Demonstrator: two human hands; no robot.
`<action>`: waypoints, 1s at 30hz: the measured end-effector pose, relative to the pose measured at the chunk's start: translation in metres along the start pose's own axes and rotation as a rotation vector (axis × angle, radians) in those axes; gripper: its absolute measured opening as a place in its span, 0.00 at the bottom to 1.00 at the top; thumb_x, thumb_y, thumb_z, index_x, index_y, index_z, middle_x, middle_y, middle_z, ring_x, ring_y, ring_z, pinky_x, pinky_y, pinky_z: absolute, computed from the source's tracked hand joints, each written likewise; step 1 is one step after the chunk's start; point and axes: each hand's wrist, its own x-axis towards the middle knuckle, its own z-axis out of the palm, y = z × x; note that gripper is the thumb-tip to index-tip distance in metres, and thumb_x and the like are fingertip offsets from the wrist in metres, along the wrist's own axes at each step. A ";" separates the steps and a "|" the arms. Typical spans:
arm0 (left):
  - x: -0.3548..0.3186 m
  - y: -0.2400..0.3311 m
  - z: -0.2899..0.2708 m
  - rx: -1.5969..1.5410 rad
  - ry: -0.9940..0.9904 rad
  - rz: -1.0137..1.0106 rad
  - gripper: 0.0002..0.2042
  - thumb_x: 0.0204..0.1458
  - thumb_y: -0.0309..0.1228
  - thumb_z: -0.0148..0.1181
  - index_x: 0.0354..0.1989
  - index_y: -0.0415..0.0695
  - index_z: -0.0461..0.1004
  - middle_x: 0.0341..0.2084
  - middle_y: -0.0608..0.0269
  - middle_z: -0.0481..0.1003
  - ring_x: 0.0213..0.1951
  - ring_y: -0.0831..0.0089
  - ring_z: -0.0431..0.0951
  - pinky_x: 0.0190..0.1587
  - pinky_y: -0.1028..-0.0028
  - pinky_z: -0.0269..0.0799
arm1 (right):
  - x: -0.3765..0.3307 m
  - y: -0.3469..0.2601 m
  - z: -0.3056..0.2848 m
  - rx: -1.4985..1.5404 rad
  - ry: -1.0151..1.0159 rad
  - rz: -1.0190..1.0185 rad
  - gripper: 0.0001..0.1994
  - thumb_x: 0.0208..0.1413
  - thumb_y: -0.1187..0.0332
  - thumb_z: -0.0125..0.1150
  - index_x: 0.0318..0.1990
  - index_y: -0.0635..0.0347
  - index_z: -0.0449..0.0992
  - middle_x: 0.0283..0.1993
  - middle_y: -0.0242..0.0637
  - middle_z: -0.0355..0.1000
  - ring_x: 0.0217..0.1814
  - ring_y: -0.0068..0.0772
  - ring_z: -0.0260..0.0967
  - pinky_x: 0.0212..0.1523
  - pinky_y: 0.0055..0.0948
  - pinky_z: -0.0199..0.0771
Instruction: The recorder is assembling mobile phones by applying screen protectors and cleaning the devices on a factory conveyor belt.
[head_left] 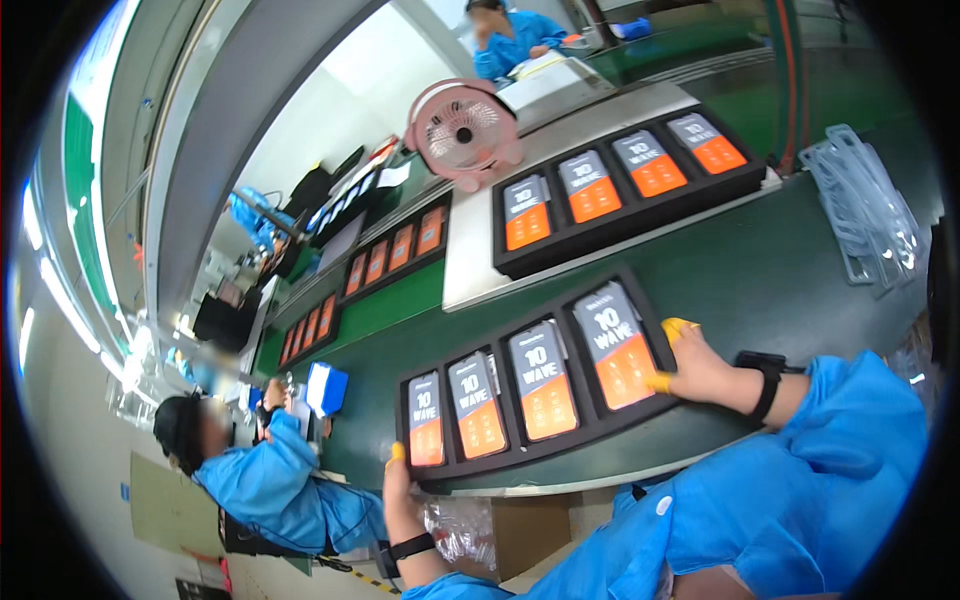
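A black foam tray with several phones in its slots is held between my two hands over the near part of the green bench. Each phone lies face up, its front grey above and orange below. My left hand grips the tray's near left corner. At the right end, my right hand has thumb and fingers spread around the edge, gripping it. Yellow covers show on the fingertips of both hands. Whether the tray touches the bench I cannot tell.
Beyond it, a similar loaded black tray sits on a light board. A pink fan stands behind. Clear plastic trays are stacked at right. More phone trays lie far left. A co-worker sits at left, another at the back.
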 end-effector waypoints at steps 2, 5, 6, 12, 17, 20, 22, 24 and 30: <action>0.043 -0.037 -0.032 -0.477 -0.208 0.058 0.17 0.52 0.41 0.45 0.40 0.40 0.67 0.36 0.56 0.72 0.35 0.64 0.73 0.33 0.69 0.70 | -0.005 0.017 0.013 0.580 0.185 0.149 0.32 0.42 0.70 0.57 0.53 0.77 0.50 0.51 0.61 0.55 0.58 0.50 0.50 0.56 0.30 0.50; -0.003 -0.005 -0.030 -0.631 -0.285 0.095 0.13 0.52 0.33 0.46 0.40 0.37 0.66 0.35 0.56 0.72 0.37 0.64 0.73 0.38 0.67 0.70 | -0.018 0.012 -0.027 0.592 0.185 0.006 0.34 0.42 0.69 0.57 0.55 0.76 0.48 0.55 0.59 0.52 0.60 0.46 0.49 0.58 0.31 0.48; -0.018 0.007 -0.025 -0.617 -0.262 0.158 0.13 0.52 0.33 0.46 0.41 0.36 0.66 0.36 0.56 0.72 0.38 0.63 0.72 0.39 0.66 0.70 | -0.020 0.014 -0.044 0.574 0.231 -0.029 0.34 0.42 0.69 0.58 0.55 0.75 0.49 0.55 0.58 0.52 0.60 0.45 0.49 0.58 0.31 0.48; -0.005 0.108 0.081 -0.676 -0.422 0.568 0.14 0.50 0.34 0.51 0.39 0.36 0.68 0.37 0.58 0.71 0.38 0.68 0.72 0.41 0.70 0.66 | 0.021 0.066 -0.156 0.841 0.566 -0.065 0.29 0.40 0.75 0.57 0.53 0.70 0.56 0.49 0.37 0.62 0.49 0.24 0.59 0.49 0.23 0.59; 0.017 0.201 0.221 -0.407 -0.168 0.819 0.09 0.45 0.33 0.55 0.26 0.39 0.69 0.16 0.73 0.65 0.15 0.84 0.58 0.16 0.78 0.50 | 0.081 0.138 -0.213 0.941 0.691 0.061 0.27 0.41 0.80 0.52 0.53 0.68 0.57 0.44 0.39 0.65 0.38 0.24 0.65 0.39 0.20 0.66; 0.046 0.200 0.273 -0.063 -0.027 0.885 0.16 0.41 0.35 0.55 0.29 0.31 0.69 0.22 0.51 0.73 0.26 0.62 0.73 0.30 0.69 0.66 | 0.114 0.200 -0.201 0.862 0.683 0.135 0.27 0.41 0.81 0.51 0.54 0.68 0.56 0.44 0.40 0.65 0.41 0.27 0.65 0.43 0.22 0.64; 0.028 0.200 0.278 0.225 -0.046 0.819 0.20 0.42 0.39 0.51 0.34 0.30 0.69 0.32 0.41 0.71 0.38 0.53 0.71 0.42 0.65 0.64 | 0.121 0.243 -0.185 0.859 0.711 0.192 0.28 0.40 0.81 0.51 0.54 0.68 0.57 0.44 0.42 0.65 0.46 0.30 0.63 0.48 0.24 0.61; 0.031 0.194 0.279 0.300 0.013 0.912 0.18 0.43 0.38 0.52 0.33 0.32 0.68 0.32 0.43 0.71 0.38 0.54 0.71 0.41 0.65 0.64 | 0.116 0.257 -0.185 0.659 0.760 0.195 0.24 0.40 0.81 0.52 0.50 0.67 0.62 0.47 0.41 0.64 0.49 0.32 0.61 0.51 0.24 0.57; 0.098 0.205 0.253 -0.112 0.070 1.018 0.15 0.53 0.38 0.45 0.27 0.37 0.66 0.15 0.63 0.67 0.17 0.74 0.67 0.20 0.75 0.62 | 0.103 0.129 -0.151 0.149 1.051 -0.286 0.10 0.47 0.81 0.49 0.38 0.64 0.64 0.36 0.32 0.60 0.34 0.23 0.59 0.37 0.20 0.61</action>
